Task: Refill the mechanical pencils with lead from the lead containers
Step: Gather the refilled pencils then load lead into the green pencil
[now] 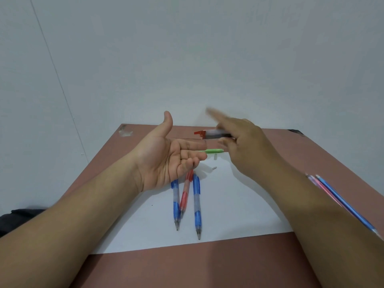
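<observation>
My right hand (243, 146) holds a clear lead container with a red cap (209, 134) level above the table, its red end pointing left; the index finger is raised and blurred. My left hand (166, 159) is cupped palm up just left of the container, thumb up, holding nothing. Below my left hand, two blue mechanical pencils (176, 202) (196, 206) and a red one (185, 194) lie on a white sheet (228, 215), tips toward me. A green pencil (212, 150) lies behind my hands. Two small grey pieces (215, 157) (214, 168) rest on the sheet.
The sheet lies on a reddish-brown table (187, 271) set against a white wall. At the right, pink and blue thin pencils (336, 198) lie on the table, partly hidden by my right forearm. Something dark (18, 219) sits at the left edge.
</observation>
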